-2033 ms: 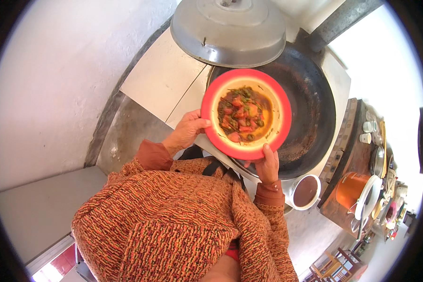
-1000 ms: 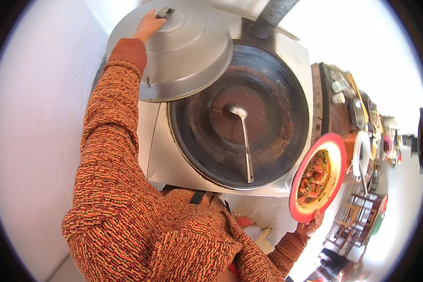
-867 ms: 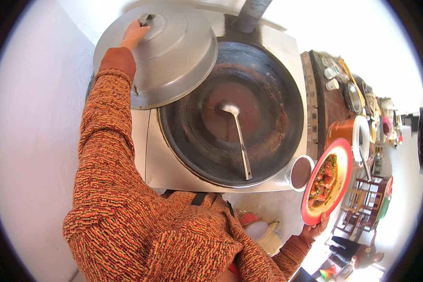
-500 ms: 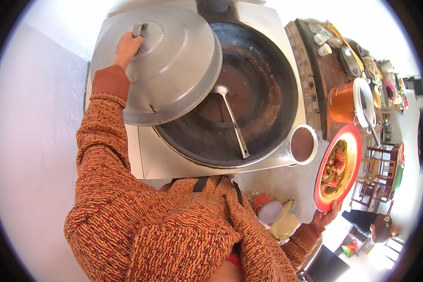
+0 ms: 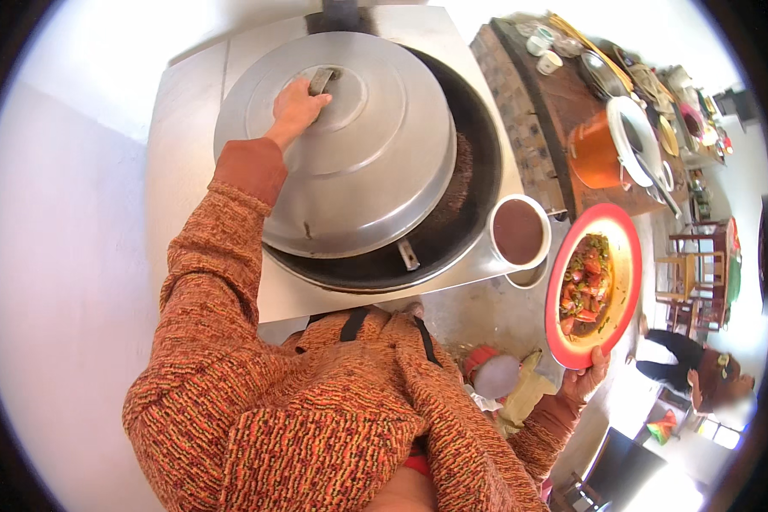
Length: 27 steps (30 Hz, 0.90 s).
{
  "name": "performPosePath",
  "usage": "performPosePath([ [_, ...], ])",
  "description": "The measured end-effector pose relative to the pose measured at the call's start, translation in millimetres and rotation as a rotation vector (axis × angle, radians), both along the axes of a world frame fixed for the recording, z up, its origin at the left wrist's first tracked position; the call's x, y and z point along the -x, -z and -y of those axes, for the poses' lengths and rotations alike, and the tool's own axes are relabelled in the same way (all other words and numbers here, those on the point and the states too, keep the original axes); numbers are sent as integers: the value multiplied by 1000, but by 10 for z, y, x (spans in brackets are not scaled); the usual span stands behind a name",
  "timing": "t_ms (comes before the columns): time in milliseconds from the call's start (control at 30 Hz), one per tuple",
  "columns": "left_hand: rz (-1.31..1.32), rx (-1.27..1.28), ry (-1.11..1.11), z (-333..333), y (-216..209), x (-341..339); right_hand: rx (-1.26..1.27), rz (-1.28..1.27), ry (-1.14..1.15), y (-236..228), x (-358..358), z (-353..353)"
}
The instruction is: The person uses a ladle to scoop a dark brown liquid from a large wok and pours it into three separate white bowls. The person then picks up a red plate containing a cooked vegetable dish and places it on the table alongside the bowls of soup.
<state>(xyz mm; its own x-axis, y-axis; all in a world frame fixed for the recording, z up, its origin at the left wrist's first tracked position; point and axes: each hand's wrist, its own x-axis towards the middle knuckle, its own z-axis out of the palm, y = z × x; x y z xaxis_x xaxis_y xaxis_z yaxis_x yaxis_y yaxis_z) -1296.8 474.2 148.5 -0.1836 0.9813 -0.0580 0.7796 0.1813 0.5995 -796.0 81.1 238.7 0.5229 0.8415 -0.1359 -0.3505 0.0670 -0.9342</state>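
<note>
My left hand [image 5: 298, 107] grips the handle of a large domed metal lid [image 5: 375, 183]. Beneath it, the wide dark wok [image 5: 474, 128] is mostly covered, with its right side and front rim showing. The handle end of a metal ladle [image 5: 409, 254] pokes out from under the lid; its bowl is hidden. At the right, my right hand [image 5: 586, 375] holds the near rim of a red-rimmed dish [image 5: 593, 286]. Red and green cooked food [image 5: 584, 277] in brown sauce lies in that dish.
A white-rimmed container of brown liquid [image 5: 519, 230] stands at the stove's [image 5: 188, 145] front right corner. Beyond it, a brown counter [image 5: 520, 64] carries an orange bucket [image 5: 597, 154], cups and bowls. Another person [image 5: 700, 371] is at the far right, near wooden chairs.
My left hand has moved the lid rightward over the wok, hiding the ladle's bowl and most of the inside. The dish stays in my right hand.
</note>
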Motion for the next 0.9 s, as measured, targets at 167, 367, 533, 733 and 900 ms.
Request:
performPosePath([
  [167, 217, -146, 146, -163, 334, -239, 128, 34, 147, -20, -79, 25],
  [367, 373, -121, 77, -108, 288, -366, -1, -105, 59, -18, -138, -30],
  [533, 341, -80, 110, -174, 297, -366, -36, -152, 87, -30, -111, 7],
  [733, 321, -77, 135, -124, 274, -338, -41, -148, 116, -39, -51, 15],
  [900, 358, -87, 133, -139, 376, -220, -58, -149, 105, -45, -29, -2],
])
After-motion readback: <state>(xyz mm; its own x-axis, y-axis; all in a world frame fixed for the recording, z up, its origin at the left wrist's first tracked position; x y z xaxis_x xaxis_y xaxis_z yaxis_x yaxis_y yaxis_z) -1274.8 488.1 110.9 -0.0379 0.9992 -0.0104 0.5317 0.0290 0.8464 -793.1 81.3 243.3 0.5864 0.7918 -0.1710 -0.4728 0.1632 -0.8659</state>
